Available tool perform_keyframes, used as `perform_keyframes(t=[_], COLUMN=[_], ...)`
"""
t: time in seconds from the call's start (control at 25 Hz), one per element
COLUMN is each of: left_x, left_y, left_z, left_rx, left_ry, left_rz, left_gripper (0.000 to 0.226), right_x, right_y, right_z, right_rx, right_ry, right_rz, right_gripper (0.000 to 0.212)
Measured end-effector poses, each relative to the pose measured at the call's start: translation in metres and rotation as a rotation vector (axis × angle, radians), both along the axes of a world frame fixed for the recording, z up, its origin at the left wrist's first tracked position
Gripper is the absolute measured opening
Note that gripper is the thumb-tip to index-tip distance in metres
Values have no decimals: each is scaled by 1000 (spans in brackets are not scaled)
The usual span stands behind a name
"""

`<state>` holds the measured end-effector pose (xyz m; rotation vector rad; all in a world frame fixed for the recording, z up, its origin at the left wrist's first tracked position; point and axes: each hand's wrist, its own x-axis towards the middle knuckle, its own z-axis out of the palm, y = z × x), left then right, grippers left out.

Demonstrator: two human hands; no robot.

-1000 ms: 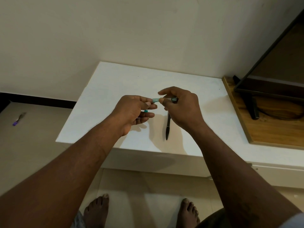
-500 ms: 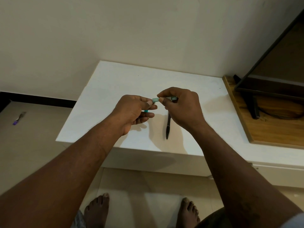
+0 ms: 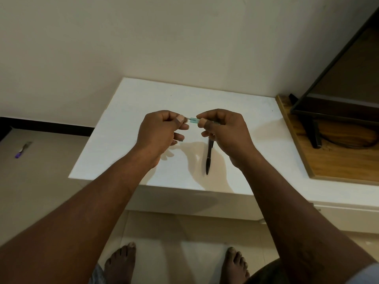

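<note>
A white table [image 3: 143, 99] stands against a cream wall [image 3: 143, 37]. A wooden board [image 3: 338, 167] lies at its right, and beige floor tiles [image 3: 41, 191] lie below.

Pen [image 3: 209, 156] on table [image 3: 127, 128], below hands.

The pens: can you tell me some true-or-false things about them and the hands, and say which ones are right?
1. The right hand pinches the teal pen. True.
2. The black pen is in the left hand. False: it lies on the table, and no hand holds it.
3. The left hand pinches a thin rod that sticks out of the teal pen. True.
4. A purple thing lies on the table. False: it lies on the floor, off to the left.
5. The person wears shoes. False: the feet are bare.
</note>
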<state>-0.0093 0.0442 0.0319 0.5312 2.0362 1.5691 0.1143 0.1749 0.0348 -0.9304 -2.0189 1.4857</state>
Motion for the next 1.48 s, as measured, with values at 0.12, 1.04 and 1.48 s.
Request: perform_keyframes(t=[0.12,1.04,1.48], left_x=[-1,-18,-18], left_y=[0,-4,-12], left_z=[1,5,14], left_rx=[-30,128,403], left_ry=[297,200,-457], left_rz=[-1,171,-7], left_gripper=[16,12,18], right_x=[-1,0,-6], right_y=[-3,-3,-9], right_z=[0,2,-5], right_rx=[-193,-551,-832], right_ry=[49,144,405], right_rz=[10,-42,-49], right_gripper=[14,14,18])
